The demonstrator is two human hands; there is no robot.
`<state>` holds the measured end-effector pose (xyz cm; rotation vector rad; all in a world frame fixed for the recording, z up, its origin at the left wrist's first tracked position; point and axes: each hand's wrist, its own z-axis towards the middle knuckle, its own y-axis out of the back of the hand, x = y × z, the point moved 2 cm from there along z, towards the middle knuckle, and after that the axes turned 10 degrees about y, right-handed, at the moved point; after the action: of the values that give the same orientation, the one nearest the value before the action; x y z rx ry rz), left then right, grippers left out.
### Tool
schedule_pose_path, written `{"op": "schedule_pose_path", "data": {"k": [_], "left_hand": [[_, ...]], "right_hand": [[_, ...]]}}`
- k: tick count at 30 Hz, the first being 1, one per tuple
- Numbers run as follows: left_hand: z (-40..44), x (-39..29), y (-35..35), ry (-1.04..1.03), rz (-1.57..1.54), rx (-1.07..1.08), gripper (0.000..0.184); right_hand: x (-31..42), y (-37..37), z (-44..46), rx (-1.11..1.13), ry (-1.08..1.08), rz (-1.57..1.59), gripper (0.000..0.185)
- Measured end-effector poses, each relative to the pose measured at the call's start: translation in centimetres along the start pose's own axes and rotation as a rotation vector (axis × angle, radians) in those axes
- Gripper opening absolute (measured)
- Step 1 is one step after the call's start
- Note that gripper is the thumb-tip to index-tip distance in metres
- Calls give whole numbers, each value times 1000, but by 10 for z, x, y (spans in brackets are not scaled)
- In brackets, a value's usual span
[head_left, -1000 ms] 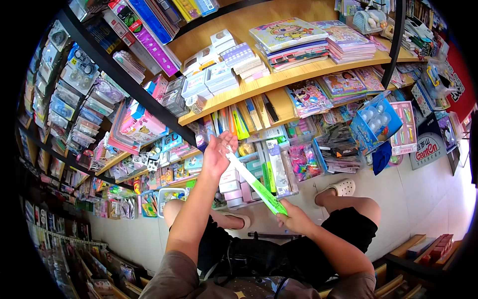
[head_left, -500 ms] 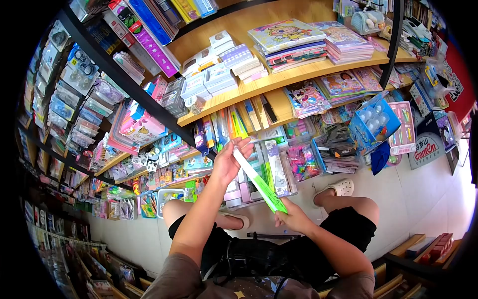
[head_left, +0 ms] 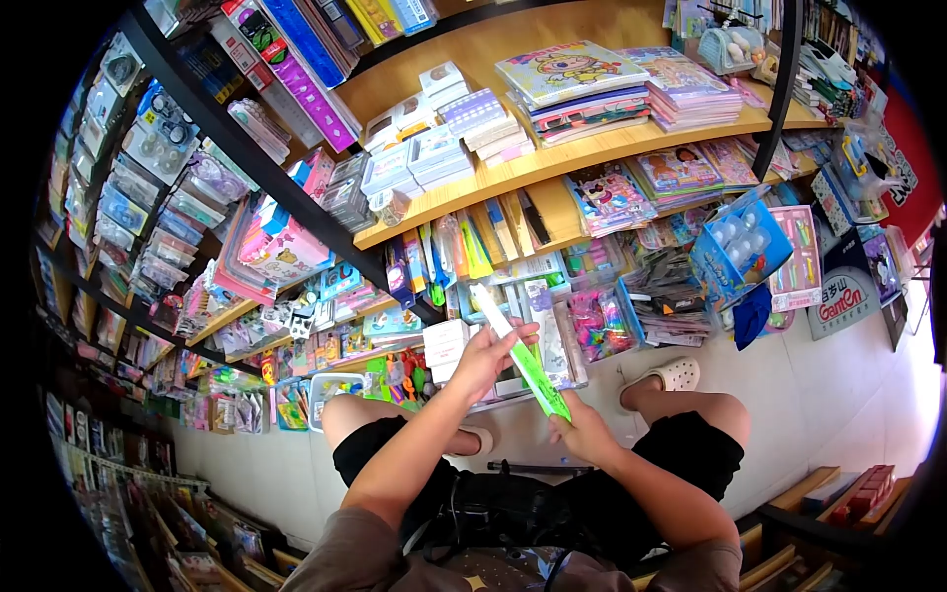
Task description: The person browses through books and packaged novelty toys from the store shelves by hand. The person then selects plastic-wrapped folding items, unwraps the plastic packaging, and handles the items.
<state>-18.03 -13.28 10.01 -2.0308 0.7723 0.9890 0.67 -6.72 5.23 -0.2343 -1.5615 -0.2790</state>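
Note:
A long, narrow green-and-white packet (head_left: 536, 375) slants across the view in front of my knees, its white end up and to the left. At the lower green end, my right hand (head_left: 584, 429) pinches it with the thumb on top. My left hand (head_left: 493, 357) is closed around its middle, where the white part meets the green. What the packet contains cannot be made out. Just left of my left hand stands a white box (head_left: 446, 347), and colourful packaged goods (head_left: 599, 324) lie beyond the packet.
A wooden shelf (head_left: 572, 148) with stacked books (head_left: 572, 74) and small boxes (head_left: 439, 153) runs ahead. To the right stands a blue box (head_left: 742, 247) of clear round items. Packets hang at left. My feet are on a tiled floor (head_left: 789, 395), with low racks behind me.
My left hand has slid down along the packet from its white upper end to its middle, uncovering that end and the white box. My right hand keeps its grip, barely moved.

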Motion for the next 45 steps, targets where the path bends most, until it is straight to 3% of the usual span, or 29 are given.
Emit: {"op": "schedule_pose_path", "data": {"k": [1, 5, 8, 12, 19, 26, 30, 34, 37, 40, 43, 45], "left_hand": [[1, 2, 1, -24, 8, 8, 46], [17, -17, 22, -96, -355, -12, 43], [26, -14, 24, -126, -339, -86, 35], [16, 31, -11, 79, -255, -56, 25], [-6, 50, -28, 149, -382, 72, 34], [9, 35, -2, 36, -458, -15, 31], [-18, 51, -39, 166, -286, 0, 29], [-22, 66, -33, 221, -396, 28, 30], [-17, 70, -24, 146, -419, 58, 28], [-13, 68, -21, 67, -445, 25, 26], [-10, 70, -22, 57, -442, 27, 29], [-11, 71, -24, 54, -393, -23, 31]], "right_hand": [[0, 0, 1, -1, -2, 72, 18], [-3, -4, 3, 21, -52, 156, 17], [-5, -5, 5, 61, -83, 222, 19], [-1, -4, 7, 86, -158, 367, 21], [6, 0, 8, 111, -179, 484, 23], [7, -2, 11, 189, -211, 511, 21], [10, -2, 11, 135, -194, 501, 24], [7, 0, 7, 146, -219, 475, 28], [-5, -8, 17, -101, 361, 15, 38], [12, 4, 21, -296, 351, -461, 37], [18, 5, 26, -287, 383, -589, 26], [10, 0, 28, -402, 330, -597, 21]]}}
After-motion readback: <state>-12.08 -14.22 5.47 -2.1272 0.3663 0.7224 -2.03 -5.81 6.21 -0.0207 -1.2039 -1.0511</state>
